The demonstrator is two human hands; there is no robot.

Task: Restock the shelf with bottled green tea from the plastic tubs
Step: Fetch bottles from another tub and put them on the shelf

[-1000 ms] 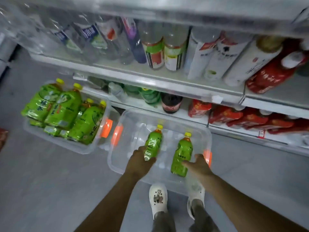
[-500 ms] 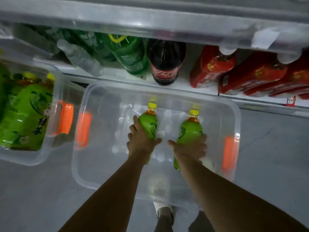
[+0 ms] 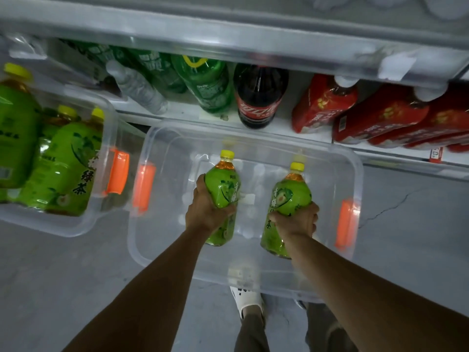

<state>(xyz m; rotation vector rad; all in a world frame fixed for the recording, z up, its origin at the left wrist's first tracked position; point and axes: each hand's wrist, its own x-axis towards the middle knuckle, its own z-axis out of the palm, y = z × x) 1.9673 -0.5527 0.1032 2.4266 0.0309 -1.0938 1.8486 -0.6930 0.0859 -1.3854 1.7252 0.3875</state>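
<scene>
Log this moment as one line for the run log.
phase: pickup | left hand: grips green tea bottle | right hand: grips second green tea bottle | both in near clear tub | shelf: not yet restocked

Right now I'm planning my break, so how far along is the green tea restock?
Nearly through this tub: the near tub holds only two green tea bottles, and both are in hand, the left hand gripping one, the right hand the other. Still left: shelving these two, then the second tub, still packed with bottles.
</scene>
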